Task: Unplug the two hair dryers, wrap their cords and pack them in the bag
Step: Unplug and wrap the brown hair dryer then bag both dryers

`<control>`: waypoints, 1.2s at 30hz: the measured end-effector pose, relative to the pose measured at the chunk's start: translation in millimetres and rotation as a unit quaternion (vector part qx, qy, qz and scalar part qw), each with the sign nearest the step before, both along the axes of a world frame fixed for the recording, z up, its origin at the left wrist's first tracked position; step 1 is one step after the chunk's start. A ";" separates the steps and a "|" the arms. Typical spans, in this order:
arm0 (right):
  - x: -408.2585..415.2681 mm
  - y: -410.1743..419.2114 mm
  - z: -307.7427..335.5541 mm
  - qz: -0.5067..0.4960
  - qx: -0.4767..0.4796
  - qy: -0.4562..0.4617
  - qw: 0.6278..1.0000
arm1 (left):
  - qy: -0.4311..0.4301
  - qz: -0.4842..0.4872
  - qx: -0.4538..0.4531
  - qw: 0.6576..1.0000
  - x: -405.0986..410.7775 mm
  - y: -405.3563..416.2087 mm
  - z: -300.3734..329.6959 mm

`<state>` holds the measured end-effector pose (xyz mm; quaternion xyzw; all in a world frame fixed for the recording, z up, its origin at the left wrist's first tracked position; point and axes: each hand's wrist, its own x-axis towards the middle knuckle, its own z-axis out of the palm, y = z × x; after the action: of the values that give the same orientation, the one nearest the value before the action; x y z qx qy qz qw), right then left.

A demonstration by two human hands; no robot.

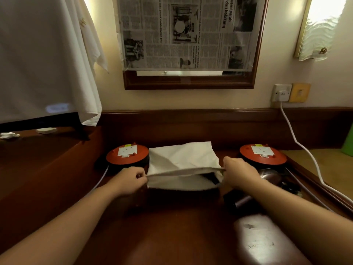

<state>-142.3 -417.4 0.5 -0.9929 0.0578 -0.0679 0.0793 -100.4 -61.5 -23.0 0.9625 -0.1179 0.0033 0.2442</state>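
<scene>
Pinching opposite corners of a white cloth bag [181,165]: left hand [131,178] and right hand [239,174], each grip closed on the soft, creased rim, mouth pulled wide on the dark wooden desk [172,226]. Inside, something dark, likely one dryer packed. Just right, a glossy dark hair dryer [267,180] lying out, seemingly unpacked. Beside the bag, two round red cord reels [127,155]

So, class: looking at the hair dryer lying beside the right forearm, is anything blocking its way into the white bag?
Nothing visible blocks it. The hair dryer lies right of the white bag, whose mouth the left hand and right hand pinch open. Something dark already sits inside the opening.
</scene>
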 end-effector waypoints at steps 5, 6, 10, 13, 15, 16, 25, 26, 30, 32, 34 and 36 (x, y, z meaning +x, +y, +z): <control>26.8 -12.2 72.4 -0.006 0.149 -0.079 0.986 | -0.073 0.042 -0.136 0.987 16.8 -12.7 84.3; 31.3 -13.2 89.4 -0.008 0.172 -0.100 0.980 | -0.082 0.052 -0.174 0.980 20.4 -15.5 101.7; 41.9 -15.5 145.3 -0.008 0.207 -0.123 0.970 | -0.147 0.077 -0.241 0.956 22.8 -31.4 159.6; 47.9 -14.6 177.1 -0.004 0.228 -0.140 0.963 | -0.093 0.092 -0.343 0.930 29.3 -43.6 194.1; 55.6 -13.0 195.1 -0.003 0.246 -0.152 0.957 | -0.042 0.093 -0.391 0.915 36.0 -46.9 216.1; 59.0 -11.5 202.4 -0.007 0.257 -0.152 0.954 | -0.035 0.096 -0.400 0.911 40.4 -47.0 225.2; 89.1 -21.3 207.0 -0.048 0.384 -0.130 0.913 | -0.048 0.106 -0.388 0.914 71.3 -55.2 240.9; 89.4 -21.9 205.4 -0.040 0.380 -0.141 0.913 | -0.058 0.105 -0.391 0.912 74.9 -55.8 238.7; 93.9 -25.2 192.9 -0.005 0.322 -0.235 0.917 | -0.090 0.101 -0.400 0.906 84.9 -56.1 226.2; 94.6 -29.3 180.9 0.018 0.292 -0.245 0.924 | -0.088 0.093 -0.407 0.904 84.5 -53.7 214.3; 93.7 -35.0 165.8 0.049 0.270 -0.225 0.935 | -0.073 0.083 -0.413 0.904 81.6 -48.5 196.0; 86.6 -41.3 150.2 0.085 0.246 -0.199 0.945 | -0.058 0.065 -0.359 0.929 81.9 -38.3 169.0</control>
<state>-55.7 -458.8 150.7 -0.9099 -0.0285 -0.2411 0.3364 -18.5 -99.7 146.0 0.8140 -0.0600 0.1176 0.5657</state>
